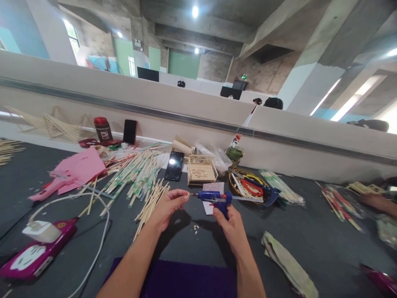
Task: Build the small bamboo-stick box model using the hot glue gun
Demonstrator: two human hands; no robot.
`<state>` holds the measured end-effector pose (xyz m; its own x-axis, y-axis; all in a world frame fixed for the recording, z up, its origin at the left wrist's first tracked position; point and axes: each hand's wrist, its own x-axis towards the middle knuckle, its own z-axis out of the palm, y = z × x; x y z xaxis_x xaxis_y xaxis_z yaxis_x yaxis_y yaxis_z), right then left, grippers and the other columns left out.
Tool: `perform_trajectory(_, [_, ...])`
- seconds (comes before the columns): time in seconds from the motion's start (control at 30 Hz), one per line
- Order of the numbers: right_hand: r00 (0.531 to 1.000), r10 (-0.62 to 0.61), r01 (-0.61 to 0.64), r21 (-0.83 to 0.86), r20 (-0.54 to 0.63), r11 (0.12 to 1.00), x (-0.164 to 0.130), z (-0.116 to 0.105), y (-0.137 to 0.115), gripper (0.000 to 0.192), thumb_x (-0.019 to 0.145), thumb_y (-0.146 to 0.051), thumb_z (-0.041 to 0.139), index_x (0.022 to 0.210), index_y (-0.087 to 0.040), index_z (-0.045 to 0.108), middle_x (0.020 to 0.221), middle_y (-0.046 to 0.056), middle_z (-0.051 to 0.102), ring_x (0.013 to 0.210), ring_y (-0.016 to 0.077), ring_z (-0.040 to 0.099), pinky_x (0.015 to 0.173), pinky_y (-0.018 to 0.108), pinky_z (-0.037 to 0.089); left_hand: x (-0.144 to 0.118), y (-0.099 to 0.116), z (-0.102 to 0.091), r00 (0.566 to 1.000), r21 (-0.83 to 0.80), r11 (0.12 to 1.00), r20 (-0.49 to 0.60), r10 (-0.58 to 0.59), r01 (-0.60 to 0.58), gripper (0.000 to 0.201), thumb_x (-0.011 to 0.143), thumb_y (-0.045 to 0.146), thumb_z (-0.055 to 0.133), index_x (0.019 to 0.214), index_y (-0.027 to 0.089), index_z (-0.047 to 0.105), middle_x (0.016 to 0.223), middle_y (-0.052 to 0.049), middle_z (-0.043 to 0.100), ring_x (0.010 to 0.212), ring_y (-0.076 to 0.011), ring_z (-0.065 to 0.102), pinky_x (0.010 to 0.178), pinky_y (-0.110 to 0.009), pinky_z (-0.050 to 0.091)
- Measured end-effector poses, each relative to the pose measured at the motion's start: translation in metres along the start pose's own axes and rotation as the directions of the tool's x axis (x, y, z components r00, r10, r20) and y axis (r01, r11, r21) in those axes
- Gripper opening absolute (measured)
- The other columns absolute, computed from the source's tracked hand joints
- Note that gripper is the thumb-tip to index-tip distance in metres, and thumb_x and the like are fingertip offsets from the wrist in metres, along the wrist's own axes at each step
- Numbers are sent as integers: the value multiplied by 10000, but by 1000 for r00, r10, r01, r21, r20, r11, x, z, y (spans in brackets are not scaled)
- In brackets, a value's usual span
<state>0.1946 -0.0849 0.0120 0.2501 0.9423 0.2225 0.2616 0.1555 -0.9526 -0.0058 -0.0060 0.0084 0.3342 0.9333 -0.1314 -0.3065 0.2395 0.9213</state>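
Observation:
My right hand (230, 223) is closed around the handle of a blue hot glue gun (212, 196), its nozzle facing left and a glue stick (246, 199) jutting from its back. Right at the nozzle tip, my left hand (172, 205) pinches a tiny pale wooden piece (188, 194), mostly hidden by the fingertips. Several small wooden bits (196, 228) lie on the dark table below. Behind the gun stands a small wooden model (202, 170), and a sheet of paper (209, 207) lies partly under the gun.
Loose chopsticks (153, 203) and wrapped ones (136, 169) spread to the left, near a pink glue gun (54, 186) and a magenta power strip (40, 252). A tool basket (237, 190), a folded cloth (288, 265) and another person's hand (376, 203) are on the right.

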Motion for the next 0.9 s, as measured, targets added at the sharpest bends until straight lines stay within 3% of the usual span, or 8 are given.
perform_trajectory(0.3, [1000, 2, -2, -16, -12, 1000, -1, 0, -2, 376, 815, -465, 627, 992, -137, 675, 902, 90, 712, 769, 229, 617, 656, 294, 463, 1, 0, 0, 1000, 3, 1000, 2, 3, -3, 278, 623, 312, 840, 840, 170, 737, 733, 10, 634, 576, -64, 492, 575, -198, 395])
perform_trajectory(0.9, [999, -44, 43, -52, -3, 998, 0, -1, 0, 396, 821, -477, 626, 1016, -137, 683, 975, 115, 728, 875, 266, 651, 818, 358, 499, 2, 0, -2, 999, -26, 999, -28, 18, -19, 292, 601, 310, 853, 831, 171, 739, 716, 11, 644, 552, -57, 484, 571, -199, 396])
